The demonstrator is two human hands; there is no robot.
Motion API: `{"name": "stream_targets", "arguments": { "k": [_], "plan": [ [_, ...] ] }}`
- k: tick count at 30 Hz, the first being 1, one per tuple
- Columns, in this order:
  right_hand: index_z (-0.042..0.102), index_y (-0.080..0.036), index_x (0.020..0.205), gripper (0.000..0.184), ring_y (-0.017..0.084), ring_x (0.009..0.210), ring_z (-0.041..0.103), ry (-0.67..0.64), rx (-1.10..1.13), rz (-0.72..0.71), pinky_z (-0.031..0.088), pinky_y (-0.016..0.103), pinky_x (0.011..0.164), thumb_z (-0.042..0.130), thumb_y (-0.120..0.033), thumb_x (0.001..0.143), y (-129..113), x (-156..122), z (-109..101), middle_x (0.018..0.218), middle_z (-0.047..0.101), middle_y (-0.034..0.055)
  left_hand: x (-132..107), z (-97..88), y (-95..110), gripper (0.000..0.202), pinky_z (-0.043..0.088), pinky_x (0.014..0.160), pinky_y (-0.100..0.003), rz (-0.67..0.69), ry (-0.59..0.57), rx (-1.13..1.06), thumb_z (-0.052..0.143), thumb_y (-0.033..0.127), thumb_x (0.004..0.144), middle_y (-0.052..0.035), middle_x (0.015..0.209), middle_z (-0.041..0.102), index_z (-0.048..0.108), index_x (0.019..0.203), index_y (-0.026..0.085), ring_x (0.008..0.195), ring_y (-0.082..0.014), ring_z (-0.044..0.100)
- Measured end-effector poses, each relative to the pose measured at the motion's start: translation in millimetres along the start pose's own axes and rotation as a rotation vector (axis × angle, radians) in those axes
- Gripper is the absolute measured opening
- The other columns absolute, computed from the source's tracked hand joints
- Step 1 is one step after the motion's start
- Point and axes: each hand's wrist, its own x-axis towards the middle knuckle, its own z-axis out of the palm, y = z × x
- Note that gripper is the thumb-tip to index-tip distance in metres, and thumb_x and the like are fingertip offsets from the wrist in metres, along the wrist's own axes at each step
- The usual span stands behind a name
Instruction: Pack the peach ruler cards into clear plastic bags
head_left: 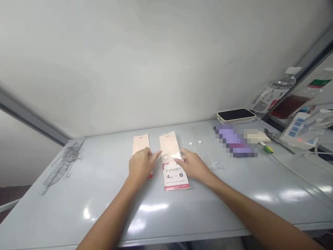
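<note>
A slim clear-sleeved ruler-set packet (176,177), with a pale pink upper part and a white printed panel edged in red, lies flat on the desk. My right hand (194,166) grips its right edge, thumb over the front and fingers at the side. On the other side, my left hand (142,161) has its fingers curled and its thumb stretched out to the packet's left edge, holding nothing that I can see. Under and behind that hand lies a second pink packet (141,140), partly hidden. A round white dot (165,157) shows on the first packet.
Clear plastic sleeves (201,152) with two white dots lie right of my right hand. Farther right are a blurred purple item (232,140), a phone (236,114), scissors (282,142), a white cable (293,172) and bottles (275,92). A wall (156,69) rises behind the grey desk (104,201).
</note>
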Motion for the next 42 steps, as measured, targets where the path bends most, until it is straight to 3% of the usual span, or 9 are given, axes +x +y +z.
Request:
{"name": "stream_targets", "arguments": {
  "k": [3,5,9,13,16,22,27,33,42],
  "plan": [
    [0.056,-0.019,0.097,0.028,0.02,0.06,0.056,-0.024,-0.3,0.021,0.034,0.026,0.048,0.045,-0.04,0.083,-1.3,-1.4,2.6,0.062,0.058,0.003,9.4,-9.6,-11.3,0.054,0.038,0.07,-0.035,-0.073,0.073,0.314,0.041,0.067,0.072,-0.0145,0.093,0.06,0.054,0.085,0.016,0.091,-0.0293,0.052],
    [0.056,-0.018,0.094,0.03,0.021,0.06,0.056,-0.03,-0.437,0.028,0.033,0.027,0.048,0.042,-0.044,0.085,-3.8,-2.3,2.2,0.064,0.059,0.0054,14.4,-14.8,-19.2,0.065,0.039,0.073,-0.041,-0.14,0.013,0.398,0.038,0.072,0.069,-0.0181,0.1,0.057,0.053,0.093,0.013,0.095,-0.0318,0.051],
    [0.057,-0.019,0.088,0.036,0.023,0.065,0.059,0.015,-0.619,0.009,0.036,0.031,0.053,0.036,-0.049,0.087,-4.4,1.8,-8.0,0.074,0.062,0.0083,19.5,-19.7,-28.4,0.078,0.04,0.073,-0.045,-0.241,-0.108,0.386,0.041,0.079,0.058,-0.0202,0.102,0.056,0.051,0.095,0.012,0.096,-0.0343,0.051],
    [0.055,-0.015,0.105,0.044,0.028,0.093,0.055,0.16,-0.763,0.083,0.04,0.035,0.069,0.039,-0.051,0.085,4.6,10.1,-25.7,0.1,0.057,0.0149,20.7,-22.1,-27.9,0.075,0.041,0.072,-0.042,-0.29,-0.154,0.341,0.047,0.079,0.053,-0.0182,0.098,0.059,0.05,0.092,0.015,0.091,-0.0342,0.056],
    [0.051,-0.008,0.116,0.061,0.032,0.105,0.048,0.132,-0.841,0.111,0.038,0.039,0.079,0.041,-0.057,0.082,12.4,12.7,-30.9,0.111,0.053,0.0201,21.1,-25.1,-26.3,0.068,0.042,0.068,-0.039,-0.303,-0.186,0.317,0.048,0.077,0.056,-0.0166,0.094,0.061,0.048,0.088,0.017,0.086,-0.0327,0.058],
    [0.043,-0.018,0.129,0.059,0.032,0.108,0.046,0.069,-0.851,0.124,0.037,0.04,0.081,0.038,-0.055,0.083,15.3,10.9,-24.1,0.127,0.044,0.0183,19.6,-28.9,-25.1,0.059,0.041,0.061,-0.035,-0.288,-0.193,0.273,0.049,0.07,0.061,-0.0153,0.089,0.061,0.045,0.088,0.017,0.08,-0.0299,0.058],
    [0.047,-0.026,0.127,0.047,0.031,0.104,0.05,0.088,-0.863,0.116,0.036,0.04,0.082,0.04,-0.047,0.085,16.8,11.4,-27.7,0.122,0.049,0.0144,19.9,-28.1,-26.4,0.061,0.04,0.059,-0.033,-0.297,-0.197,0.231,0.052,0.067,0.059,-0.0149,0.094,0.06,0.045,0.091,0.017,0.081,-0.0288,0.059],
    [0.054,-0.025,0.122,0.04,0.031,0.105,0.048,0.131,-0.858,0.065,0.033,0.04,0.086,0.042,-0.034,0.085,18.8,11.8,-30.0,0.118,0.053,0.0136,18.9,-30.6,-24.6,0.057,0.04,0.058,-0.03,-0.277,-0.14,0.14,0.057,0.063,0.059,-0.0132,0.101,0.057,0.039,0.092,0.019,0.086,-0.0279,0.058],
    [0.055,-0.022,0.112,0.043,0.03,0.106,0.044,0.204,-0.65,0.112,0.038,0.034,0.078,0.057,-0.032,0.07,21.6,15.2,-38.3,0.119,0.042,0.0125,21.2,-29.8,-27.3,0.049,0.039,0.052,-0.028,-0.248,-0.098,-0.035,0.055,0.049,0.071,-0.0083,0.086,0.063,0.032,0.105,0.023,0.07,-0.0236,0.061]
  ]
}}
